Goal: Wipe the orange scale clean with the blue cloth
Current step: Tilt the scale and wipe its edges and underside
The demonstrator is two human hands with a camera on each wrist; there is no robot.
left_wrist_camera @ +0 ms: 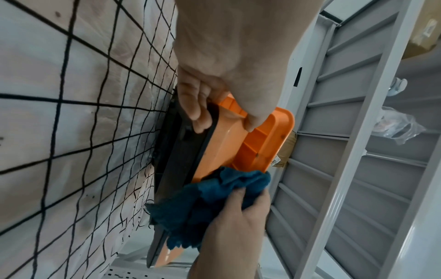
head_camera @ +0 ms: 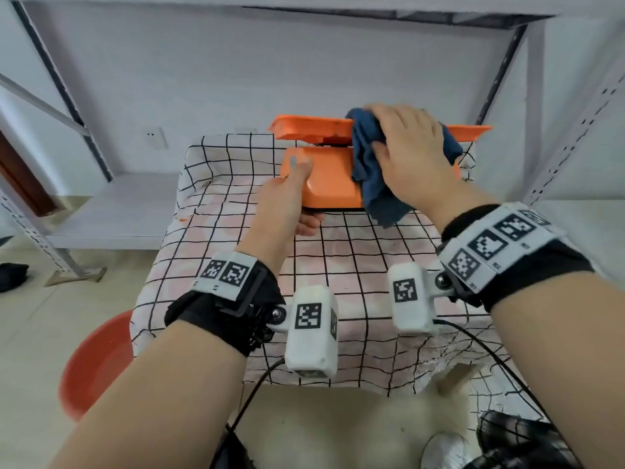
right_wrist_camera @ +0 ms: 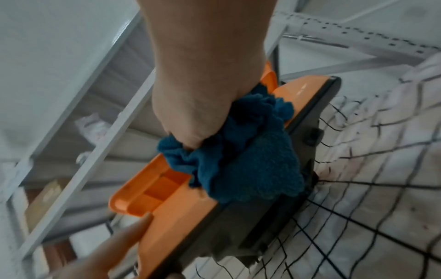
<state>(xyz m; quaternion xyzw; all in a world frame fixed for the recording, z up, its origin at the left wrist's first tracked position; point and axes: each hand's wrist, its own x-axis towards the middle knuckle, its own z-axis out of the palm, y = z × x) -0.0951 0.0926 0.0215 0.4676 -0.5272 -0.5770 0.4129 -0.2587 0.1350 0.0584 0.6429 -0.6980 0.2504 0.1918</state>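
The orange scale (head_camera: pixel 329 177) stands at the far side of the checked tablecloth (head_camera: pixel 338 265), its flat pan (head_camera: pixel 311 128) raised above an orange body with a dark base (left_wrist_camera: pixel 176 149). My left hand (head_camera: pixel 287 198) grips the scale's near left corner, thumb on top and fingers curled under the base. My right hand (head_camera: pixel 411 147) holds the bunched blue cloth (head_camera: pixel 368 170) against the scale's right half, over the pan's front edge and the body. The cloth (right_wrist_camera: pixel 241 160) hangs down past the base. The left wrist view shows both hands on the scale (left_wrist_camera: pixel 238 143).
A grey metal shelving frame (head_camera: pixel 534 96) surrounds the table, with uprights close on the right and left. A red basin (head_camera: pixel 98 363) sits on the floor at lower left. Cables (head_camera: pixel 490 360) trail from the wrist cameras over the table's near edge.
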